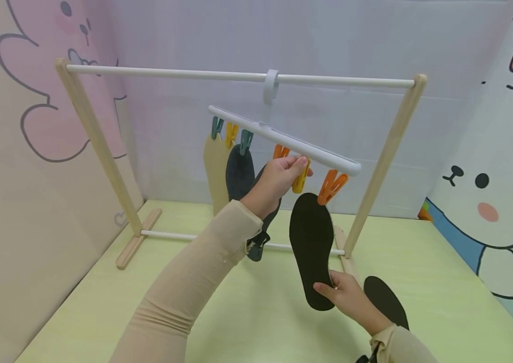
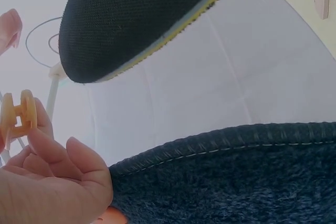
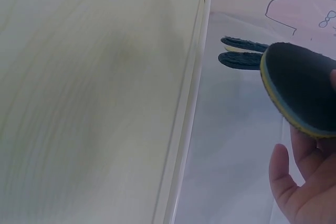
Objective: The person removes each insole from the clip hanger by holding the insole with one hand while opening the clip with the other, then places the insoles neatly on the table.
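My left hand (image 1: 274, 182) is up at the white clip hanger (image 1: 283, 138), its thumb and fingers pinching a yellow clothespin (image 1: 300, 177). That clothespin (image 2: 20, 115) also shows in the left wrist view. Lower down, my right hand (image 1: 351, 298) grips a black insole (image 1: 312, 247) near its lower end, thumb on the front face. The insole's top overlaps an orange clothespin (image 1: 331, 187) at the hanger's right end. From the right wrist, the insole (image 3: 296, 87) shows layered yellow and blue edges. A dark blue insole (image 2: 236, 177) hangs beside my left hand.
A wooden rack (image 1: 385, 161) with a white top bar (image 1: 165, 73) carries the hanger. A beige insole (image 1: 214, 171) and a dark blue insole (image 1: 240, 174) hang from its left clothespins. Another black insole (image 1: 385, 301) lies on the pale yellow table (image 1: 88, 307) at right.
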The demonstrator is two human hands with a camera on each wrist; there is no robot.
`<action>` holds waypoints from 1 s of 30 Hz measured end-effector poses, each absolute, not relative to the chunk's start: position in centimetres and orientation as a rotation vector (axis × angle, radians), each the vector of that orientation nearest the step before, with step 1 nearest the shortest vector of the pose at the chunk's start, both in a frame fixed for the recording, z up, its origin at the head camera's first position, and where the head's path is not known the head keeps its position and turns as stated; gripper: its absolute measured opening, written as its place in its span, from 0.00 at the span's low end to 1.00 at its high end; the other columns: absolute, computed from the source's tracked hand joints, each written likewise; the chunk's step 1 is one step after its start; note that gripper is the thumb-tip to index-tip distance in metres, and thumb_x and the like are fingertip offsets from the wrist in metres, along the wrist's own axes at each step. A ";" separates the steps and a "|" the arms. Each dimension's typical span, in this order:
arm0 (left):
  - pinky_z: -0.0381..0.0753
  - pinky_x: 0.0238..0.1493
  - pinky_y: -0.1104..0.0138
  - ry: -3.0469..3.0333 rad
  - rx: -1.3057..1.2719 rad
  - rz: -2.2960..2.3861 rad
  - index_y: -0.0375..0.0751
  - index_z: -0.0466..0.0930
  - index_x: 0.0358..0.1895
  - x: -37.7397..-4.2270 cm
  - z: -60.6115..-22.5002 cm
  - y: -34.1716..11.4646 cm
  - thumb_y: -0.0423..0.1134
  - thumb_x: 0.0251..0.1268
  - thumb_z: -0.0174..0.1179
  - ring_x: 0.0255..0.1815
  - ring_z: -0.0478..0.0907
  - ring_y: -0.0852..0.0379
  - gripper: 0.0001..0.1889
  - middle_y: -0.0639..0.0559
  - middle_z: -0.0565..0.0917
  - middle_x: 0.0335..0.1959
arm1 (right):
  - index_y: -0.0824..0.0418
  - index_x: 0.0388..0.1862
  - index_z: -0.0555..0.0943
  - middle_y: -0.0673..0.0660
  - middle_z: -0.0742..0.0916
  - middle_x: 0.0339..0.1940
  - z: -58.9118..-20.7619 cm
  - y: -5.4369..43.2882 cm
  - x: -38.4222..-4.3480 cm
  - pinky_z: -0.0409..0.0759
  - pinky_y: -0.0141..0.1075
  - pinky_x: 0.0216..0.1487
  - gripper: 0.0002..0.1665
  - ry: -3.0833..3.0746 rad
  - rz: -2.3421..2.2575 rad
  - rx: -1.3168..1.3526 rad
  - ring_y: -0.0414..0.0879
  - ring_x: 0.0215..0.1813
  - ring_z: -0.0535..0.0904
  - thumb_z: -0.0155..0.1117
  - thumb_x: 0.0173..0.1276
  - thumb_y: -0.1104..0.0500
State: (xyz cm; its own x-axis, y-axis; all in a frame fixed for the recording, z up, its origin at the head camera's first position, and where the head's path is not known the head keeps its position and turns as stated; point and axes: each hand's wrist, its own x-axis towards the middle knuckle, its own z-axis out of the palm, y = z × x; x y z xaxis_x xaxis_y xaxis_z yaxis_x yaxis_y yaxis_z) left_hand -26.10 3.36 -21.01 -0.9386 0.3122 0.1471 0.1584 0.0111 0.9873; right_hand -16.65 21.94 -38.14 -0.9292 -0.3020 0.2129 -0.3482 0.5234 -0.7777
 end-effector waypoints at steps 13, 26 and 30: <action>0.66 0.47 0.62 2.137 0.540 2.044 0.29 0.80 0.39 -26.0 -21.1 3.2 0.44 0.76 0.48 0.41 0.66 0.57 0.19 0.51 0.76 0.37 | 0.71 0.33 0.82 0.60 0.87 0.34 -38.7 22.8 -16.0 0.76 0.33 0.37 0.09 -2.708 1.376 0.615 0.30 0.37 0.75 0.64 0.65 0.63; 0.65 0.57 0.56 2.137 0.549 2.031 0.29 0.80 0.40 -26.1 -21.2 2.9 0.45 0.75 0.48 0.49 0.67 0.55 0.19 0.50 0.77 0.40 | 0.67 0.27 0.81 0.55 0.86 0.28 -39.1 24.0 -15.5 0.72 0.32 0.31 0.07 -2.674 1.285 0.613 0.31 0.31 0.70 0.66 0.63 0.64; 0.67 0.57 0.55 2.147 0.564 2.019 0.31 0.80 0.40 -26.1 -21.1 2.9 0.46 0.75 0.49 0.50 0.69 0.55 0.19 0.50 0.78 0.43 | 0.66 0.27 0.81 0.54 0.86 0.27 -39.1 24.2 -15.4 0.72 0.32 0.30 0.07 -2.670 1.261 0.608 0.30 0.31 0.70 0.66 0.62 0.64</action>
